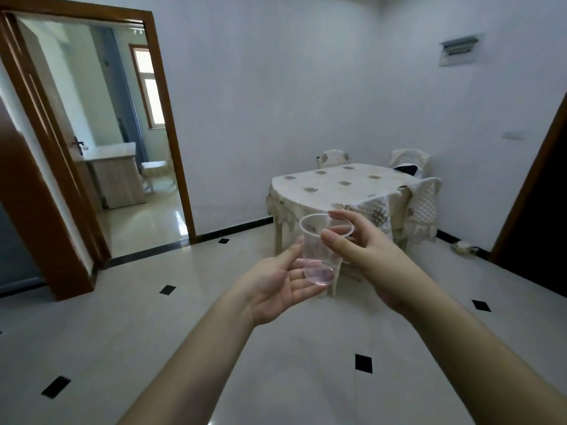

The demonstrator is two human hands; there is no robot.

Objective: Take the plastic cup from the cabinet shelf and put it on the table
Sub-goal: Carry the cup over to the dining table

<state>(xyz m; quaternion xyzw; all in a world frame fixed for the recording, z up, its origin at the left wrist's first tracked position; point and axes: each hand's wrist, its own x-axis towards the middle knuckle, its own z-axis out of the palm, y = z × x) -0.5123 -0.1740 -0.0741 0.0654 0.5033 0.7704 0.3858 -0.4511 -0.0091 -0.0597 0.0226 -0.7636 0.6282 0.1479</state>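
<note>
A clear plastic cup (319, 248) is held upright in front of me, above the floor. My right hand (362, 250) grips its rim between thumb and fingers. My left hand (276, 286) is palm up with fingers spread, cradling the cup's base. The table (340, 182), covered with a cream flowered cloth, stands ahead against the far wall, beyond the cup. The cabinet is not in view.
Chairs (425, 204) with quilted covers surround the table. A wood-framed doorway (171, 124) opens to another room at left. A dark opening (540, 210) is at right. The floor (276, 363) is pale tile with black diamonds. A small dish (463, 246) lies on the floor.
</note>
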